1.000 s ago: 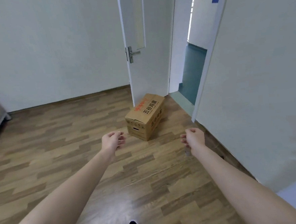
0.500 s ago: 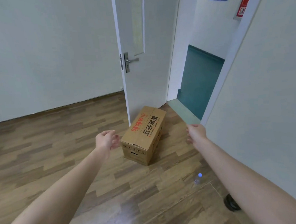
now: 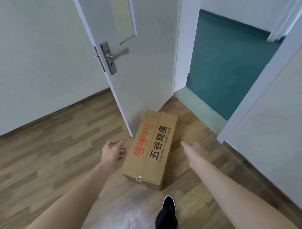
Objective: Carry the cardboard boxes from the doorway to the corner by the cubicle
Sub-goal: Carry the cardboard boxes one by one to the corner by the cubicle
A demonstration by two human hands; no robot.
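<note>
One brown cardboard box with red and black printing lies on the wood floor, its far end against the foot of the open white door. My left hand hovers just left of the box, fingers apart and curled, holding nothing. To the right of the box, a short gap away, my right hand reaches forward with fingers extended and empty. Neither hand touches the box.
The white door stands ajar with a metal lever handle. Beyond the doorway is a teal floor. A white wall runs close on the right. My shoe is planted just in front of the box.
I have stepped closer, so the box now lies between my two hands. Both hands have reached down along its sides, and my foot has come forward.
</note>
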